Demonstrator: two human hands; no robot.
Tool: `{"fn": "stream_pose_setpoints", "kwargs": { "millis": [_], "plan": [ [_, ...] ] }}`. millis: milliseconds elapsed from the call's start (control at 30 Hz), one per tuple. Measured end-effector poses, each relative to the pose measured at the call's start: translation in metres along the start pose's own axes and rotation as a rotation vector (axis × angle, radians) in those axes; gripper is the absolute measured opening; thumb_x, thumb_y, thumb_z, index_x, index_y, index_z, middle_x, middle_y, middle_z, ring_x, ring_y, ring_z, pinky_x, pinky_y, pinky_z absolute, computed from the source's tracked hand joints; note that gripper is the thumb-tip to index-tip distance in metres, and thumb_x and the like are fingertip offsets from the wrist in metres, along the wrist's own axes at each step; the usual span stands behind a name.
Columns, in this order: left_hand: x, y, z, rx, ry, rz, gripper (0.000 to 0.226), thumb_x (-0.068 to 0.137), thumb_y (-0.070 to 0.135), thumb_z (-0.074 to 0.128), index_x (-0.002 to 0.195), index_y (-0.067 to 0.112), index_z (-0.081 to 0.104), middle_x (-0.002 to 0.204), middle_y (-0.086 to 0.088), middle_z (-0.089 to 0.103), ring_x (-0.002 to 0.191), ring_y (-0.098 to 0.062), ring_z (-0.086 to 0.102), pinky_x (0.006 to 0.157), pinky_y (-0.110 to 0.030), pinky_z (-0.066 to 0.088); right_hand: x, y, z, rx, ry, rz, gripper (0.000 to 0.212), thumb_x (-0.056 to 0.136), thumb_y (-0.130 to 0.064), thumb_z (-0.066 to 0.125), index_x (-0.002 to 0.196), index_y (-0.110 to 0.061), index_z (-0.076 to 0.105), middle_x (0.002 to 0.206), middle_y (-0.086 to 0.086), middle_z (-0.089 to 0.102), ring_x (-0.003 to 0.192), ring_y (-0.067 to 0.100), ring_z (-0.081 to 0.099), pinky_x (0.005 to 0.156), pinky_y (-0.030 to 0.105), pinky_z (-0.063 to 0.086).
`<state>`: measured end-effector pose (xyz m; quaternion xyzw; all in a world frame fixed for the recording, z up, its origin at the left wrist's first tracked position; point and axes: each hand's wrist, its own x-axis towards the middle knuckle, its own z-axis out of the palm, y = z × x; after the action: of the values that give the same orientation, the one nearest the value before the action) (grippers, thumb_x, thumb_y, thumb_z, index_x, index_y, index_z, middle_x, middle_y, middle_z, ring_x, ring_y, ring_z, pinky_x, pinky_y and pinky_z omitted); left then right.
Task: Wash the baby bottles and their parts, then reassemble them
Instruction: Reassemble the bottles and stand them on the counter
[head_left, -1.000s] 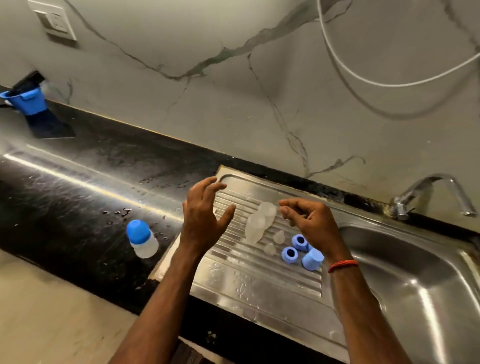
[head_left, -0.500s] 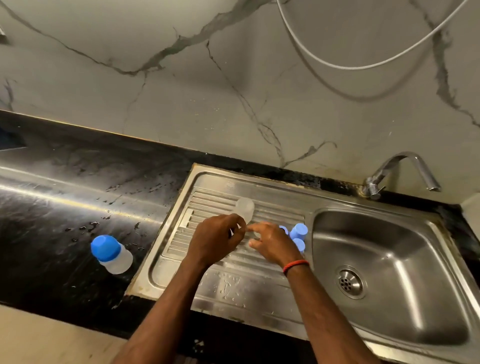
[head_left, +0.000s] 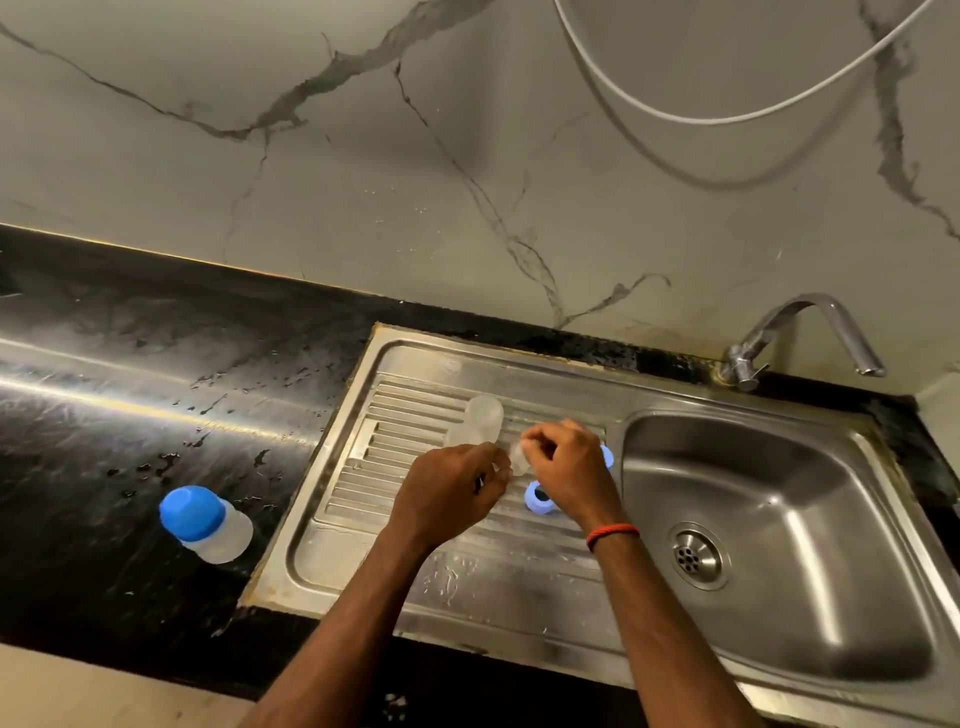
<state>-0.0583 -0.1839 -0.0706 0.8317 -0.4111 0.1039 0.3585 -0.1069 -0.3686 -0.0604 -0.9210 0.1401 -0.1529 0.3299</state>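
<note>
Steel drainboard (head_left: 322, 545), both hands close together over loose bottle parts.
Head view: the right hand (head_left: 566, 467) pinches a small clear part (head_left: 518, 457), too blurred to identify. The left hand (head_left: 449, 491) curls beside it, grip unclear. Clear bottles (head_left: 483, 414) lie just beyond the hands. A blue ring (head_left: 537, 500) lies beneath the right hand, and another (head_left: 607, 456) is half hidden behind it. A capped bottle (head_left: 205, 525) lies on the worktop (head_left: 104, 415), well left.

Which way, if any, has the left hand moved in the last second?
Yes. The left hand has moved right across the drainboard, from its left edge toward the basin, beside the right hand pinching a clear part.
</note>
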Motion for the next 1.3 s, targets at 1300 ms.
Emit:
{"fn": "stream_pose_setpoints", "kwargs": {
  "millis": [1300],
  "plan": [
    [0.020, 0.063, 0.056, -0.721, 0.009, -0.668, 0.013, 0.084, 0.022, 0.082, 0.085, 0.017, 0.069, 0.079, 0.003, 0.072, 0.065, -0.006, 0.063, 0.063, -0.026, 0.050, -0.027, 0.008, -0.101, 0.307, 0.027, 0.063, 0.023, 0.097, -0.019, 0.062, 0.118, -0.022, 0.070, 0.113, -0.005, 0.067, 0.095, 0.014, 0.068, 0.079, 0.036, 0.061]
  ]
}}
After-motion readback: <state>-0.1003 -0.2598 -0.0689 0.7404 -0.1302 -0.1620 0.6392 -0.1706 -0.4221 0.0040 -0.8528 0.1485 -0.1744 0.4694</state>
